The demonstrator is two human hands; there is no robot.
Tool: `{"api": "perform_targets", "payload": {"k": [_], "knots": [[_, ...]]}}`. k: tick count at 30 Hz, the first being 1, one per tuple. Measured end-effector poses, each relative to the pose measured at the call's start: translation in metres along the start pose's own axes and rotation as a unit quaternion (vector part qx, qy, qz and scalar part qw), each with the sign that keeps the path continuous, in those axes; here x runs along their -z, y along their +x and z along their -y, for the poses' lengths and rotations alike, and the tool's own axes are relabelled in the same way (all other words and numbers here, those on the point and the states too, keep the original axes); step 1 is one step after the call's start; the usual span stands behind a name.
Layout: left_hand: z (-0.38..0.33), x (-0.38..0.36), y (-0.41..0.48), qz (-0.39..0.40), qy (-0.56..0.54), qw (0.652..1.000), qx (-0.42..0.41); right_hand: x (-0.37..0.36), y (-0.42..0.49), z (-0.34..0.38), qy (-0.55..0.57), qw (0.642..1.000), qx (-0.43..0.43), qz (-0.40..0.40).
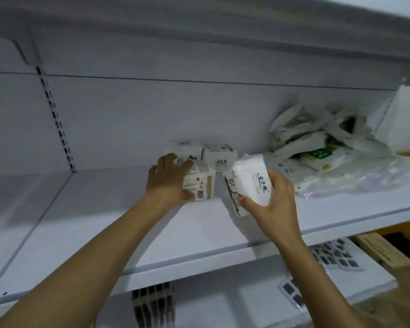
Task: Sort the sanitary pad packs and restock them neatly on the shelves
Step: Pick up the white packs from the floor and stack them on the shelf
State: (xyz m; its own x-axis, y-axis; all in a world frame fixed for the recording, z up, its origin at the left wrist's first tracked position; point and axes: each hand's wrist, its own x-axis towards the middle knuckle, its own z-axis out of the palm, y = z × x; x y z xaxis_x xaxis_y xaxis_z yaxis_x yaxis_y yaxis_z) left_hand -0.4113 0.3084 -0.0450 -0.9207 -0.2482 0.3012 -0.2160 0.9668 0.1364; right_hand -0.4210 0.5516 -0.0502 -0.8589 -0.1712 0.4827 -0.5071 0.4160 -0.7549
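Gripping a white pad pack [249, 183] by its sides above the shelf [199, 237], the right hand [274, 204] curls thumb and fingers around it; the left hand [167, 182] holds a shelved pack [200, 183]. Judged light, soft, slippery-wrapped: grasp across the flanks.

The soft white rectangular plastic pack [251, 181] carries black script; the white boxy pack [202, 183] at its nine o'clock shows an orange dot; at two o'clock, crumpled plastic packs [313, 143] are white and green.
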Motion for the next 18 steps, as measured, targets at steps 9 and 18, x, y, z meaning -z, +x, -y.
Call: {"api": "perform_targets", "payload": {"k": [9, 18], "knots": [[-0.004, -0.049, 0.013, -0.115, -0.324, 0.918, 0.2, -0.022, 0.11, -0.059, -0.024, 0.987, 0.063, 0.149], [0.0, -0.053, 0.016, -0.113, -0.308, 0.908, 0.262, -0.056, 0.138, -0.104, 0.207, 0.964, -0.068, 0.154]]}}
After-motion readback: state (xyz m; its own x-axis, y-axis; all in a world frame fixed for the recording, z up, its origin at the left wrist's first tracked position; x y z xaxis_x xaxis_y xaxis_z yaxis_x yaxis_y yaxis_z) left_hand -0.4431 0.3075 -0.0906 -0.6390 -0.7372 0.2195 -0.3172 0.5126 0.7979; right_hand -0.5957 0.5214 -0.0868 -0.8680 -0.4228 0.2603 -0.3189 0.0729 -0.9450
